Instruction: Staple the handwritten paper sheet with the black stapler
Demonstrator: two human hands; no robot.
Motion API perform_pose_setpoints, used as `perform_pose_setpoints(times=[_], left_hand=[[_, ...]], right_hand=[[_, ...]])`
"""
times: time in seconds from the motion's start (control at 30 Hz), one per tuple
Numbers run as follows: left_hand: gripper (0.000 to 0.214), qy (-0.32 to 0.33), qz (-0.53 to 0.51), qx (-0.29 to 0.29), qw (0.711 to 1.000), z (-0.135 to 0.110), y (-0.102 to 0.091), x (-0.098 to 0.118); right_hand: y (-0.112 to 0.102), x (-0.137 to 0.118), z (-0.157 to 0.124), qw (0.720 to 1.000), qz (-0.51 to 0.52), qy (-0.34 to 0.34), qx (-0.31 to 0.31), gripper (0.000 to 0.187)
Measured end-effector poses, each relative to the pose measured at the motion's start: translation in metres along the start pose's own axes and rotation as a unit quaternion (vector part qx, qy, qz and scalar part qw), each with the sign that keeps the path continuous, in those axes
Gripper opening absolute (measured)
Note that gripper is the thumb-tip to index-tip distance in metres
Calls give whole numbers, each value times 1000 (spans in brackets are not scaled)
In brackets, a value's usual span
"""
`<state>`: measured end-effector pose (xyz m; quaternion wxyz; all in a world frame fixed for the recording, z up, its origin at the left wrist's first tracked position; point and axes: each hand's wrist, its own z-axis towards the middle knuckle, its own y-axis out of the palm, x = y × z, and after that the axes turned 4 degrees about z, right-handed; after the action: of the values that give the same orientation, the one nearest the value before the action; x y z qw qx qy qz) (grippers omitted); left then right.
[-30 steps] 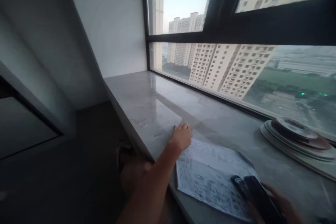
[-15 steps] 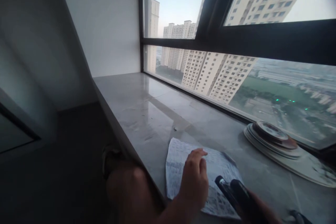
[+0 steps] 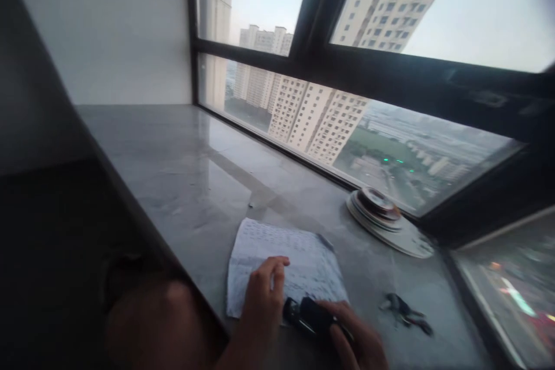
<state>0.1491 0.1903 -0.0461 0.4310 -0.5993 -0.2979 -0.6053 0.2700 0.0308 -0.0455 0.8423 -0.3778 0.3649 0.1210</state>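
A sheet of paper (image 3: 299,251), covered in dense writing, lies on the grey stone sill with its edges slightly curled. My left hand (image 3: 266,286) rests over its lower part, fingers stretched out and holding nothing. Just to the right, my right hand (image 3: 358,335) is wrapped round a black stapler (image 3: 318,318). Its two long arms stand apart at the front and point left, near the paper's lower edge and close to my left wrist. Blur and dim light hide its finer details.
A stack of round, plate-like discs (image 3: 377,214) sits by the window. Right of the paper lies a small dark bunch, perhaps keys (image 3: 405,312). The sill (image 3: 160,167) ends at a front edge on the left, beside my bare knee (image 3: 160,312). Dark window frames (image 3: 390,81) border it.
My view has turned right, so everything shifts left and the small dark bunch shows fully. My right hand has brought the stapler nearer my left hand and lower over the paper's edge.
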Motion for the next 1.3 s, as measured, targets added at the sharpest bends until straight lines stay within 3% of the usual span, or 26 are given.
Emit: perform_pose_setpoints(times=[0.23,0.4,0.5,0.6,0.7,0.77,0.83,0.97,1.1,1.3], left_hand=[[43,-16,-11,-38,999,0,-6,-2],[45,-18,-11,-54,998,-2,-6,-3],[47,-21,-38,-54,998,-2,-4,-4],[48,-40,-66,-41,996,-2,-4,-3],[48,-41,-89,-37,995,-4,-5,0],[48,-37,-119,-35,992,-4,-6,1],[48,-40,-171,-34,984,-3,-6,1],[49,-77,-305,-72,947,0,-6,2],[49,-145,-398,-161,891,3,-9,4],[38,-198,-461,-235,832,0,-15,5]], right_hand=[[-8,-3,21,991,-10,133,21,53],[-4,5,22,990,12,137,-10,53],[-8,0,19,991,5,132,11,50],[-14,-12,17,997,-1,73,6,42],[-17,-23,16,995,-5,-14,-100,35],[-16,-25,15,987,-21,-23,-159,35],[-12,-24,13,984,-38,-16,-175,30],[-11,-18,6,986,-58,-99,-118,39],[-17,-19,3,962,-147,-223,-49,54],[-24,-20,-1,919,-282,-272,-44,56]])
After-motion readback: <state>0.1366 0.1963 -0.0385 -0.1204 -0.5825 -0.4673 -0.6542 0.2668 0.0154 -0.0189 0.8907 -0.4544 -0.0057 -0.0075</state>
